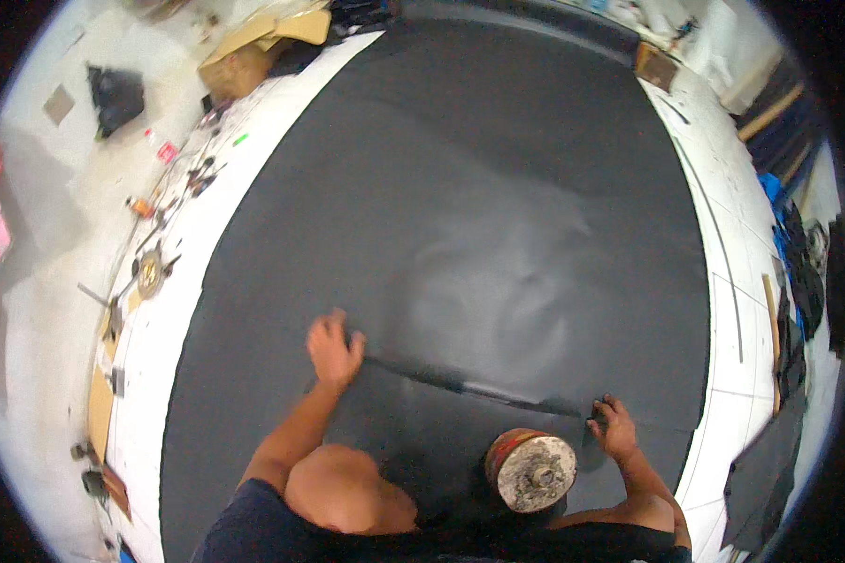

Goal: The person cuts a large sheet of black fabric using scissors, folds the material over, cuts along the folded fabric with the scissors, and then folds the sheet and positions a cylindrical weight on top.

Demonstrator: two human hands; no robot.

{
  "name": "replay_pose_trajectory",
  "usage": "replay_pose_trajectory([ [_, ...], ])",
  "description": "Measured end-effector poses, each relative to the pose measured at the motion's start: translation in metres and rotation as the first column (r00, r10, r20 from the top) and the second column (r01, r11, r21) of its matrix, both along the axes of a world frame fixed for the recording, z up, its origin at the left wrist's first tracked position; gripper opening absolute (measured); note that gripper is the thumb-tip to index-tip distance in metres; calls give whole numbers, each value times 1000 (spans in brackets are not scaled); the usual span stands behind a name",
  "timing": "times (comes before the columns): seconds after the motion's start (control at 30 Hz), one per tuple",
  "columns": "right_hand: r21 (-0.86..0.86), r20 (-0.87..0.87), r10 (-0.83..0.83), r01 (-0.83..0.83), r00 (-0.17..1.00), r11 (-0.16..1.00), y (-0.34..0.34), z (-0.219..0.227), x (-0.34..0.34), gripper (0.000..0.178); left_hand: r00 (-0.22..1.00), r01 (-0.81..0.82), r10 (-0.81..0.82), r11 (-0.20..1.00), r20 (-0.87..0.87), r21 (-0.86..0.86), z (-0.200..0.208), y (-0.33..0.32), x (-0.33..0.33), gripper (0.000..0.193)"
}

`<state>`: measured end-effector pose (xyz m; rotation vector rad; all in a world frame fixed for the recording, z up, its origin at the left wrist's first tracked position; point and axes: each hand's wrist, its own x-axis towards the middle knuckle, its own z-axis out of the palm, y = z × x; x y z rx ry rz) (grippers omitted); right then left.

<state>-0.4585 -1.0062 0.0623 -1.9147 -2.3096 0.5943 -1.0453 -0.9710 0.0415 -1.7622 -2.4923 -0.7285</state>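
Note:
A wide black sheet (376, 206), smooth like leatherette, spreads in front of me. Between my hands, a slightly raised edge or fold (469, 387) crosses it, sloping down to the right. My left hand (336, 349) rests at the fold's left end, fingers spread on the sheet. Beyond its right end, my right hand (616, 428) lies on the sheet, fingers loosely bent and thumb apart. Neither hand visibly holds anything. Near me, left of my right forearm, a round reddish can-like thing (541, 474) has a dirty whitish top with a small knob or hole in its middle.
White tiles (737, 328) border the sheet on the right, with dark cloth (770, 469) beyond. Along the left lie small tools, a metal ring-shaped piece (150, 272), a bottle (162, 148) and a black bag (115, 98). An opened cardboard box (239, 70) stands far left.

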Motion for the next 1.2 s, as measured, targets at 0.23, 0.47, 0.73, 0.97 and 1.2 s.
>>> replay_pose_trajectory([
  [0.23, -74, 70, -58, 63, 996, 995, 2, 17, -6, 45, 660, 744, -751, 649, 24, -161, -2, -12, 82, 50],
  [0.47, -17, 69, -41, 42, 997, 999, 4, 9, -1, 42, 685, 718, -724, 651, 83, -247, -16, 0, 89, 42],
  [0.73, 128, -431, 609, -622, 666, 772, -11, 99, -101, 40, 765, 554, -637, 576, 95, -601, 31, 19, 112, 61],
  [0.97, 260, -310, 640, -585, 703, 768, -33, 80, -92, 30, 726, 563, -680, 504, 100, -655, 32, 31, 111, 65],
  [1.2, 423, -273, 351, -216, 895, 880, 4, 107, -79, 27, 724, 550, -684, 493, 89, -675, 32, 34, 109, 66],
])
